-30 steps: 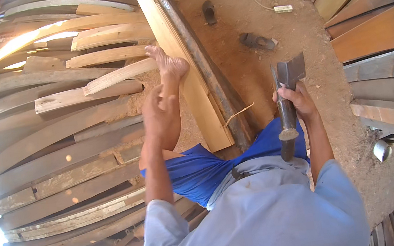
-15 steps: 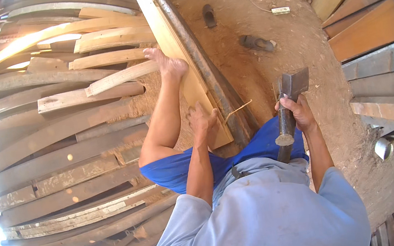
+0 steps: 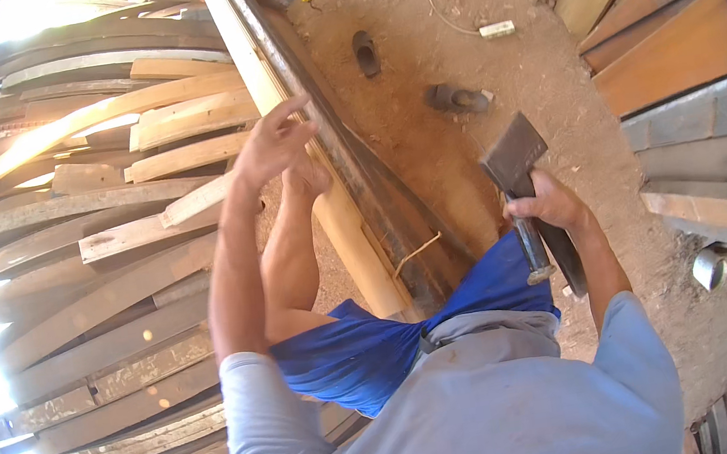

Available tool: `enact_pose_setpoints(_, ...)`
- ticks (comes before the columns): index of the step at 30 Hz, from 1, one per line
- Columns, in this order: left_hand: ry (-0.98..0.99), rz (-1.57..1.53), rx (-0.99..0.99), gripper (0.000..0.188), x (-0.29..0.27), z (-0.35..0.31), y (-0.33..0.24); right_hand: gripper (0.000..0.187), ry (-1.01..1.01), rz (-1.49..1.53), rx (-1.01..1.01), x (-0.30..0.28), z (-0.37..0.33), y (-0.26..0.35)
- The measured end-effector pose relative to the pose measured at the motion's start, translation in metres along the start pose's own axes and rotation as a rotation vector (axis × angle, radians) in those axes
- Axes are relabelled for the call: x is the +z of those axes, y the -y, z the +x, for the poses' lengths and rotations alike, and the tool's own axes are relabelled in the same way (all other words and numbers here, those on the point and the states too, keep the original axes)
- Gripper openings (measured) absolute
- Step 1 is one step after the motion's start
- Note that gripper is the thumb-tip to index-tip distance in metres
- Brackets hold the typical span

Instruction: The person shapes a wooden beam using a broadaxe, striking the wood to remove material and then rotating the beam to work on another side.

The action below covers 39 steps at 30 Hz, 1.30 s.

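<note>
My left hand [image 3: 272,149] is raised over the long pale plank [image 3: 340,221], with its fingers spread and nothing in them. It hangs just above my bare left foot [image 3: 309,175], which rests on the plank. The plank lies along a dark, heavy beam [image 3: 376,179]. A thin curled strip of wood [image 3: 418,254] sticks out across the beam near the plank's close end. My right hand [image 3: 553,200] is closed around an axe-like tool [image 3: 515,155] with a broad flat steel blade, a round blunt butt and a dark handle. The tool is held off the ground beside my right thigh.
Many curved boards [image 3: 119,323] lie stacked at the left. Two dark sandals [image 3: 457,98] lie on the dirt floor beyond the beam, near a white power strip [image 3: 497,29] with a cord. More boards [image 3: 671,49] lean at the right, near a round metal object [image 3: 710,269].
My left hand has let go of the plank's near end, risen and swung left and away from me. The tool in my right hand has tilted, turning its blade's flat face into view.
</note>
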State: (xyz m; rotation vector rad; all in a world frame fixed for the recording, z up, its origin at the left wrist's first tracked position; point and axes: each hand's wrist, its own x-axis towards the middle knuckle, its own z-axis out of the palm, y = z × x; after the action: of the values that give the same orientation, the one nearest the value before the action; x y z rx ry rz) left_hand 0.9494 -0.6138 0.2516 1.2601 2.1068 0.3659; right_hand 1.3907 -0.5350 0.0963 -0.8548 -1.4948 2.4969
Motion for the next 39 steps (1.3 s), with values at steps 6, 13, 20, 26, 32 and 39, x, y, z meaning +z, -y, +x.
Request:
enact_pose_setpoints(6,0.056,0.237,-0.008,0.058,-0.092,-0.032,0.148,0.057,-0.294,-0.301,0.003,-0.058,-0.047,-0.055)
enact_pose_setpoints(13,-0.175,0.178,-0.551,0.068,0.07,-0.105,0.23,0.057,-0.498,-0.34,0.506,-0.102,-0.098,-0.171)
enact_pose_setpoints(20,-0.196,0.151,-0.795,0.093,0.223,-0.103,0.15,0.047,-0.561,-0.312,0.593,-0.154,-0.141,-0.213)
enact_pose_setpoints(26,-0.254,0.082,-0.677,0.094,0.197,-0.073,0.208,0.039,-0.684,-0.289,0.674,-0.176,-0.138,-0.244)
enact_pose_setpoints(32,-0.132,0.009,-0.901,0.133,0.177,-0.026,0.202,0.041,-0.785,-0.112,0.701,-0.144,-0.161,-0.215)
enact_pose_setpoints(39,-0.223,0.056,-1.006,0.137,0.16,-0.018,0.125,0.044,-0.653,-0.489,0.847,-0.132,-0.104,-0.115)
